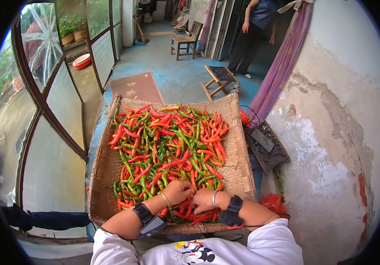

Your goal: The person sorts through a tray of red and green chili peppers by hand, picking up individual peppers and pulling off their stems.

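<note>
Red, green and orange chili peppers [168, 141] lie heaped across a large woven tray [233, 170]. Low in the tray, over the near part of the heap, my left hand [176, 193] is closed, its fingertips pinched at a red chili pepper. Close to its right, my right hand [204, 201] has curled fingers, also closed at the chili peppers between the two hands. The fingertips are partly hidden, so the grip shows only in part. Each wrist wears a bracelet and a black strapped device.
A folding stool [220, 80] and a wooden chair [188, 42] stand beyond the tray, near a standing person [256, 26]. On the right, a phone [262, 139] rests on a dark woven stool [273, 154] by the wall. Framed glass panels [57, 115] run along the left.
</note>
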### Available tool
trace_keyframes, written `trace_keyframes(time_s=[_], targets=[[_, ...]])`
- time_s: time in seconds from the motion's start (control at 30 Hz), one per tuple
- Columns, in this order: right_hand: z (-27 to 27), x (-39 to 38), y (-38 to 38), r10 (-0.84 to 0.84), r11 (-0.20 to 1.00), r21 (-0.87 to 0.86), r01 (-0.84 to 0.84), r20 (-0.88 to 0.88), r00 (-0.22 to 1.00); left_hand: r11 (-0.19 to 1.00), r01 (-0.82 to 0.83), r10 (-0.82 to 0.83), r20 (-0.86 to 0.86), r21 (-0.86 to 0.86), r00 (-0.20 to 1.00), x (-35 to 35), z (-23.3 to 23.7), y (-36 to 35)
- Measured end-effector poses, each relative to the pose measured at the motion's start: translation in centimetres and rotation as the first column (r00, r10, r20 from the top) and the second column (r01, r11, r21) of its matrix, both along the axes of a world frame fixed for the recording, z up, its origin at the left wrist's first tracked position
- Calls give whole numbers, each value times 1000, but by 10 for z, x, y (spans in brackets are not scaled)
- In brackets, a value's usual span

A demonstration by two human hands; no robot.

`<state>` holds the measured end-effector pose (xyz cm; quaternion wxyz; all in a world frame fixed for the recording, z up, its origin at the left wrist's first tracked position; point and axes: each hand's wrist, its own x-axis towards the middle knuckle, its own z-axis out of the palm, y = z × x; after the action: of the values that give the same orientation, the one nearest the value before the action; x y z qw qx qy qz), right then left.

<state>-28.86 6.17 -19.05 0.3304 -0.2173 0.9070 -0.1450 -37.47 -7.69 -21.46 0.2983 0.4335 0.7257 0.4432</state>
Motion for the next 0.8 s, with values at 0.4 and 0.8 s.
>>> trace_keyframes(time_s=[0.4, 0.8], targets=[[-12, 2, -17, -273, 944, -260, 201, -281, 920, 983, -168, 177, -140, 72, 974, 0, 18, -1], [-12, 2, -26, -160, 985, -18, 173, -488, 858, 980, -147, 167, -157, 133, 973, 1, 17, 0]])
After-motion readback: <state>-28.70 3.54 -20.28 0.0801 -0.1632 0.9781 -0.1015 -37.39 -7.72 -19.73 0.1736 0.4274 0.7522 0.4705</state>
